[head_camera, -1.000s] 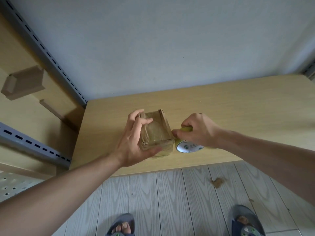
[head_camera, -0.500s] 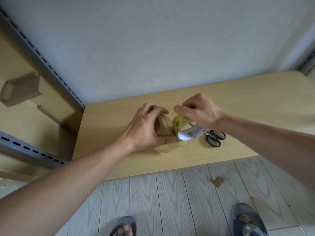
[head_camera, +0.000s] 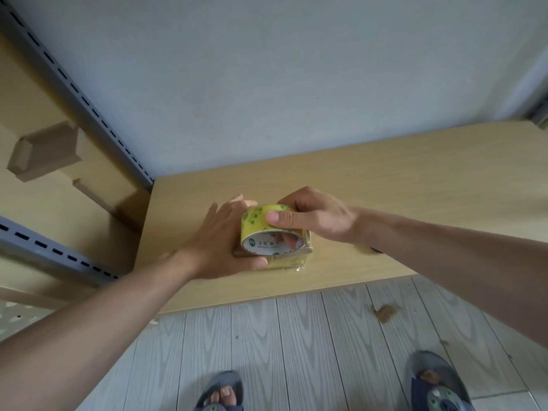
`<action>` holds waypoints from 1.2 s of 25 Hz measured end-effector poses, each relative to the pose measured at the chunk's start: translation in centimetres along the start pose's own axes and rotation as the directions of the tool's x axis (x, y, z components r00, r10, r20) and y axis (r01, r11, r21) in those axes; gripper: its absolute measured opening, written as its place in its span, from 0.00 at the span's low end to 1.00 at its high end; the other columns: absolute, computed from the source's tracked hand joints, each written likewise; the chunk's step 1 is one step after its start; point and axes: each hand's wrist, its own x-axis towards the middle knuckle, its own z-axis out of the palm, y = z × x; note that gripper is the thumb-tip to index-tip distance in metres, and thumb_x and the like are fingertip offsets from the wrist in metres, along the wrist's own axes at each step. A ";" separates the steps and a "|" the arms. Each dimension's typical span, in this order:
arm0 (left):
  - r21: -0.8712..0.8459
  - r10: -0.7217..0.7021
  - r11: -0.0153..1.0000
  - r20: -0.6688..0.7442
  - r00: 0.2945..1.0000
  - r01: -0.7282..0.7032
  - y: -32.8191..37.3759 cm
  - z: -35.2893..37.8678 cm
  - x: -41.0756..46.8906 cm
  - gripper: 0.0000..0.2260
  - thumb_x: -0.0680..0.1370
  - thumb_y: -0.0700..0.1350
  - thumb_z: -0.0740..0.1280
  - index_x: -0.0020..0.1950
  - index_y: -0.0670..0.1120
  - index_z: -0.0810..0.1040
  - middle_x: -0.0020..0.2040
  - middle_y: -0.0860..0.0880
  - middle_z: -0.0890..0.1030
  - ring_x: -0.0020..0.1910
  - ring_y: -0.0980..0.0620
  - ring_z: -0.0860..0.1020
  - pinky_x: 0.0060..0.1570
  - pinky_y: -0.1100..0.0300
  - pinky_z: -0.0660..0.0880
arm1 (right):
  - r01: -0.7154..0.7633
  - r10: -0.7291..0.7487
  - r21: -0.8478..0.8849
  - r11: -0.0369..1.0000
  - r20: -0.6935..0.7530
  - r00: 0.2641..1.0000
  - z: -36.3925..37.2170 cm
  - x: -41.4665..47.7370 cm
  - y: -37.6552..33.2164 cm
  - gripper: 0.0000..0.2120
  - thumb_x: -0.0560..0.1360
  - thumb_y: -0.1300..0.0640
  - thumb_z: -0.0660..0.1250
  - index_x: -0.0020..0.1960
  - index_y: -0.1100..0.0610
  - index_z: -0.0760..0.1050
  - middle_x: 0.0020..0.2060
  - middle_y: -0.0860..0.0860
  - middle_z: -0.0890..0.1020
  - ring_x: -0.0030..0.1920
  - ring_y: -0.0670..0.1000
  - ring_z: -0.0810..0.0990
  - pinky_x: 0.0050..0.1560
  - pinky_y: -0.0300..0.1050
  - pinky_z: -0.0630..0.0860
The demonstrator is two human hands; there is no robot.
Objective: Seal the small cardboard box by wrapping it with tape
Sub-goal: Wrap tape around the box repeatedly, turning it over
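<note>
A small cardboard box (head_camera: 289,261) wrapped in yellowish tape sits near the front of the light wooden table (head_camera: 415,185). Most of it is hidden behind the tape roll and my hands. My left hand (head_camera: 221,243) holds the box from its left side, thumb along the front lower edge. My right hand (head_camera: 311,221) grips the yellow tape roll (head_camera: 267,229), thumb on the outer face and fingers through the core, on top of the box.
A grey slotted shelf upright (head_camera: 89,108) and cardboard pieces (head_camera: 47,152) stand at the left. A dark tip (head_camera: 376,250), perhaps the scissors, peeks out under my right forearm. A cardboard scrap (head_camera: 384,312) lies on the grey plank floor by my sandalled feet.
My right hand has carried the tape roll from the box's right side up and over onto its top. My left hand shifted its hold on the box. My right forearm now covers the scissors.
</note>
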 end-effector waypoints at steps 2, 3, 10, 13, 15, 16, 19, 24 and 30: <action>0.117 -0.065 0.992 0.144 0.987 0.049 -0.4 -0.2 0.5 0.45 0.64 0.73 0.62 0.78 0.57 0.58 0.79 0.52 0.57 0.81 0.52 0.48 0.78 0.37 0.44 | 0.006 -0.006 -0.034 0.999 -0.017 1.000 0.7 0.8 -0.3 0.30 0.78 0.39 0.65 0.38 0.68 0.73 0.30 0.55 0.76 0.31 0.51 0.74 0.34 0.47 0.69; 0.115 -0.093 0.991 0.187 0.978 0.072 -0.6 0.0 0.7 0.42 0.64 0.71 0.64 0.76 0.60 0.60 0.77 0.52 0.60 0.80 0.50 0.53 0.78 0.36 0.48 | -0.004 0.003 -0.051 0.999 -0.024 1.000 1.0 1.2 -0.5 0.29 0.79 0.40 0.65 0.36 0.67 0.72 0.29 0.54 0.75 0.30 0.50 0.73 0.32 0.45 0.69; -0.261 0.047 0.965 0.023 0.999 -0.040 -1.9 2.3 0.4 0.36 0.66 0.64 0.79 0.70 0.59 0.70 0.66 0.53 0.74 0.65 0.48 0.74 0.60 0.44 0.76 | -0.054 0.056 -0.235 0.970 0.002 0.998 1.2 2.4 -1.5 0.27 0.78 0.37 0.63 0.33 0.58 0.74 0.24 0.51 0.80 0.25 0.45 0.76 0.28 0.37 0.70; -0.092 0.053 0.994 0.004 0.999 -0.052 -1.8 2.5 0.2 0.45 0.68 0.69 0.72 0.78 0.53 0.60 0.72 0.52 0.65 0.70 0.48 0.68 0.67 0.43 0.70 | -0.018 0.009 -0.369 0.929 -0.026 1.000 -1.0 1.9 -2.1 0.27 0.81 0.42 0.62 0.28 0.56 0.70 0.22 0.49 0.71 0.23 0.47 0.69 0.26 0.42 0.67; -0.092 0.048 0.995 -0.017 0.999 -0.049 -1.6 2.4 0.0 0.48 0.67 0.70 0.71 0.80 0.51 0.56 0.73 0.52 0.64 0.70 0.48 0.66 0.69 0.44 0.68 | -0.013 -0.009 -0.468 0.884 -0.044 0.999 -2.6 0.9 -1.9 0.26 0.82 0.47 0.61 0.28 0.56 0.67 0.22 0.49 0.68 0.22 0.47 0.65 0.26 0.44 0.64; -0.103 0.049 0.993 -0.021 0.999 -0.051 -1.5 2.3 -0.1 0.49 0.67 0.69 0.71 0.81 0.51 0.55 0.72 0.53 0.64 0.70 0.49 0.66 0.69 0.44 0.68 | -0.018 -0.009 -0.511 0.859 -0.051 0.999 -3.2 0.3 -1.5 0.26 0.82 0.47 0.61 0.28 0.56 0.66 0.22 0.49 0.66 0.23 0.48 0.64 0.26 0.44 0.63; -0.117 0.043 0.992 -0.023 0.999 -0.046 -1.3 2.4 -0.1 0.49 0.67 0.69 0.70 0.81 0.51 0.54 0.72 0.53 0.64 0.69 0.49 0.67 0.70 0.44 0.68 | -0.062 -0.001 -0.642 0.764 -0.097 0.995 -4.5 -1.7 -0.6 0.27 0.79 0.42 0.64 0.27 0.55 0.64 0.21 0.47 0.64 0.23 0.48 0.61 0.26 0.42 0.60; -0.126 -0.002 0.992 -0.018 1.000 0.000 -0.8 2.6 0.2 0.49 0.67 0.68 0.71 0.81 0.53 0.53 0.72 0.54 0.62 0.69 0.51 0.65 0.70 0.46 0.68 | -0.122 0.009 -0.720 0.683 -0.159 0.987 -4.9 -3.0 2.0 0.29 0.76 0.36 0.64 0.28 0.58 0.67 0.21 0.48 0.66 0.22 0.49 0.62 0.26 0.41 0.61; -0.145 0.016 0.989 -0.047 0.999 -0.023 -0.6 2.7 0.1 0.48 0.67 0.67 0.72 0.81 0.52 0.55 0.72 0.55 0.64 0.69 0.52 0.66 0.70 0.48 0.68 | -0.079 -0.088 -0.729 0.679 -0.188 0.978 -5.4 -2.6 1.9 0.29 0.75 0.37 0.65 0.28 0.59 0.67 0.21 0.50 0.65 0.22 0.50 0.61 0.26 0.41 0.60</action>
